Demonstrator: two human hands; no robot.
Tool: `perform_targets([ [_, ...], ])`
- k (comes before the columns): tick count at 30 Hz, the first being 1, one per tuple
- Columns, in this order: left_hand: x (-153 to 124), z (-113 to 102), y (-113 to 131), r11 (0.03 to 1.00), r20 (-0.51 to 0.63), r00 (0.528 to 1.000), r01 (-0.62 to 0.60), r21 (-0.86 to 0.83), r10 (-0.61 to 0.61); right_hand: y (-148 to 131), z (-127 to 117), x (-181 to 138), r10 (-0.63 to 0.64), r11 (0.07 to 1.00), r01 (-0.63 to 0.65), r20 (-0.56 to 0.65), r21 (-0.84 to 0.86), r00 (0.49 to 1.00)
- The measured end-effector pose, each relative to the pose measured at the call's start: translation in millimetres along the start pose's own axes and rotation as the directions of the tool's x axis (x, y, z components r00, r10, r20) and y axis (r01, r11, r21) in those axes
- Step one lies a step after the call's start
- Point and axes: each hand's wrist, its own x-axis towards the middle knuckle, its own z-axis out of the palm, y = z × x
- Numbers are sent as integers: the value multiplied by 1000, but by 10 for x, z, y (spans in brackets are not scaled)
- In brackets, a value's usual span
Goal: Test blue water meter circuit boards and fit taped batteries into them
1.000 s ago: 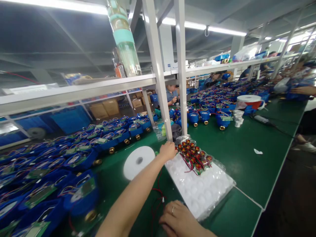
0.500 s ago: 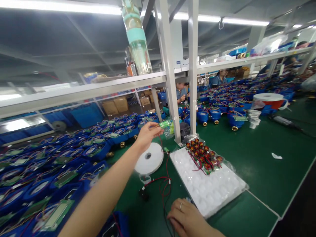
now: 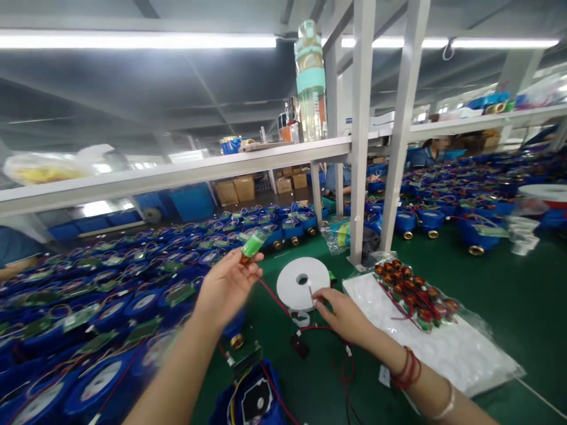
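Note:
My left hand (image 3: 231,282) is closed around the lower end of a green cylindrical battery (image 3: 254,243), tilted and raised above the bench. A red wire (image 3: 274,298) trails from below this hand toward the bench. Over the edge of the white tape roll (image 3: 290,277), my right hand (image 3: 341,313) pinches what looks like a thin red wire end. Under it lie a small black connector (image 3: 300,345) and tangled red and black leads. Close to me stands an open blue meter housing (image 3: 271,386) with a circuit board and wires.
Blue meter housings (image 3: 146,301) in rows fill the left side. To the right, a white foam tray (image 3: 443,354) carries bagged red-and-black wired parts (image 3: 414,289). Metal shelf posts (image 3: 362,130) rise at the bench's back. A bottle (image 3: 311,88) stands on the shelf; people sit beyond.
My view has swung left. The left hand has turned the battery upright and brought it nearer. My right hand has lifted from the bench by the foam tray and moved forward to the tape roll.

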Motion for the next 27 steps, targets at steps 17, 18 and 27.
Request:
perform_targets([
  [17,-555,-856,-242,983,-121,993,-16,-182,-6,466,730,966,39,956,71,360,-285,932],
  [18,-564,-893,-230,984,-116,993,-45,-174,25,462,701,984,40,959,62,349,-276,936],
  [27,-614,-952,-47,961,-163,959,-197,195,230,20,161,967,-29,996,43,163,-84,986],
])
